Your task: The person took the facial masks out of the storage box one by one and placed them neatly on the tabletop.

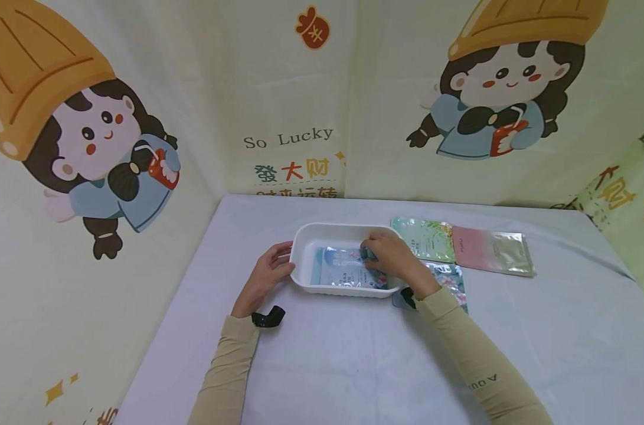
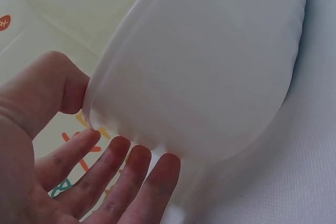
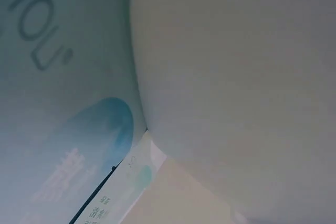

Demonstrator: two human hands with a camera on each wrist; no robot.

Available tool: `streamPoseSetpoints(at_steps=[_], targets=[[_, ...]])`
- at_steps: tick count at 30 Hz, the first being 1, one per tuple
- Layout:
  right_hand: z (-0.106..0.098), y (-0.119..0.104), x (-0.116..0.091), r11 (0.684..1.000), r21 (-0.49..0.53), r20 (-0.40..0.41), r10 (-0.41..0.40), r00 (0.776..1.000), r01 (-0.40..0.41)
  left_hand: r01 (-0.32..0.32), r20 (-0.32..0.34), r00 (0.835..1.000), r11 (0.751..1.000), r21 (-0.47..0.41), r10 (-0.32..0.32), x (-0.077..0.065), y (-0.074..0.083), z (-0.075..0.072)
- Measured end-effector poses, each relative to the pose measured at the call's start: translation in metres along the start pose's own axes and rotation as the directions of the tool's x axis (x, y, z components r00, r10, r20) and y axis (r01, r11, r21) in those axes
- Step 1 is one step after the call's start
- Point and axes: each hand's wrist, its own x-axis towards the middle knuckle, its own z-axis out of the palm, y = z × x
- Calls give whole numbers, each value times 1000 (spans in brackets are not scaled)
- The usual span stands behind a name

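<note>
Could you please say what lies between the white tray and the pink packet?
The green packet lies between the white tray and pink packet, in the head view.

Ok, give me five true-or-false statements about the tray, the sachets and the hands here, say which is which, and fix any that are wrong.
1. The left hand touches one end of the white plastic tray. True.
2. The green sachet lies beside the pink-and-silver sachet. True.
3. The pink-and-silver sachet is inside the tray. False: it lies outside, on the white tablecloth.
4. The right hand reaches into the tray, its fingers at a blue sachet. True.
5. The tray is empty. False: the blue sachet lies in it.
</note>
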Motion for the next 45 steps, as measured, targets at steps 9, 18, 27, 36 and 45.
streamPoseSetpoints(at_steps=[9,18,27,36,45], targets=[[2,-1,-1,1000,28,-61,0,998,1,11,-7,1000,1000,9,-11,-2,3,0],[-3,9,1,978,207,-126,-9,992,35,46,8,999,999,2,-46,0,5,1],[-16,22,-4,899,428,-157,-29,987,94,57,15,998,998,-5,-57,-13,34,4],[-35,30,-14,868,462,-270,-55,961,180,50,23,998,999,-13,-50,-14,34,3],[-50,39,-26,874,445,-338,-36,940,194,36,13,999,999,-6,-36,-1,8,-1]])
